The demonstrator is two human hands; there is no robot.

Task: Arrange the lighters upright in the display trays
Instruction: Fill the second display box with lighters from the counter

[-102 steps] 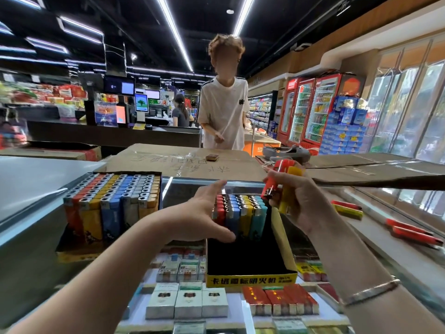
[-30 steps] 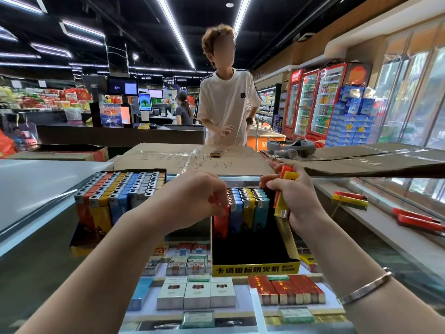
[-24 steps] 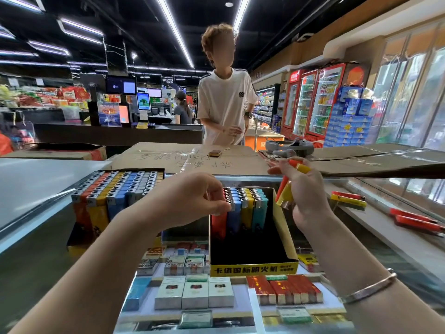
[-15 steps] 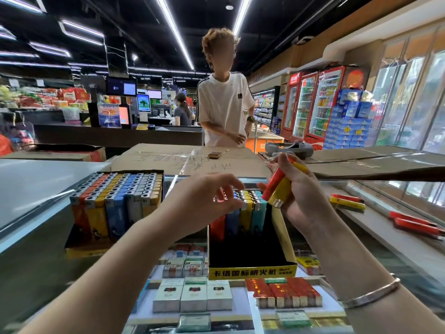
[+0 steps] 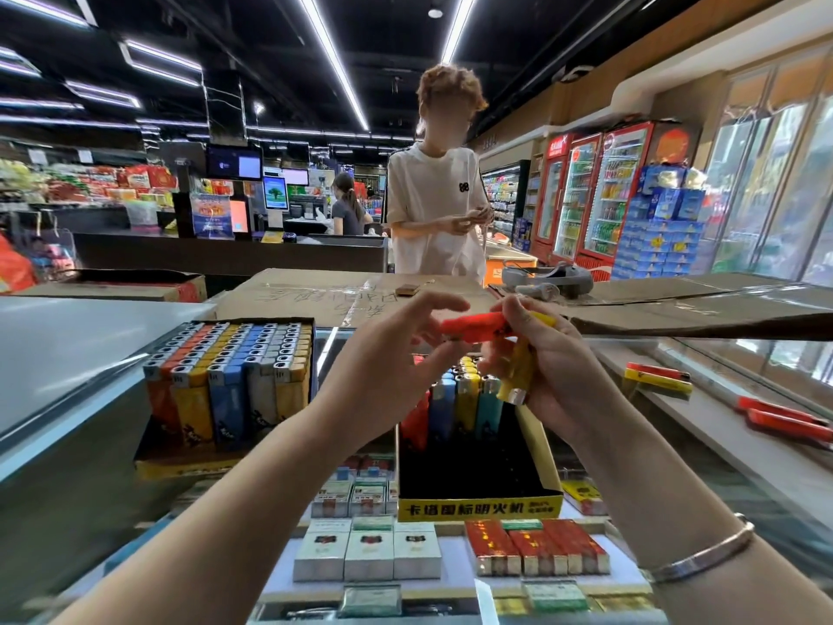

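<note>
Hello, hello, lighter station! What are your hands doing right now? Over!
Left hand pinching red lighter. Right hand holding yellow lighter. Tray half empty. Nothing in the way.

A supermarket, seen from its tobacco surface.

Behind the glass surface (image 5: pixel 721 426) of cigarette packs (image 5: pixel 367 550) stand checkout screens (image 5: pixel 234 162), red drink fridges (image 5: pixel 599 191) and stocked shelves (image 5: pixel 85 182).

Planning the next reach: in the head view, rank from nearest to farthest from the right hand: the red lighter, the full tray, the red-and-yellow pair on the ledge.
1. Red lighter: touching the right hand.
2. Pair on the ledge: to its right.
3. Full tray: far left.
</note>
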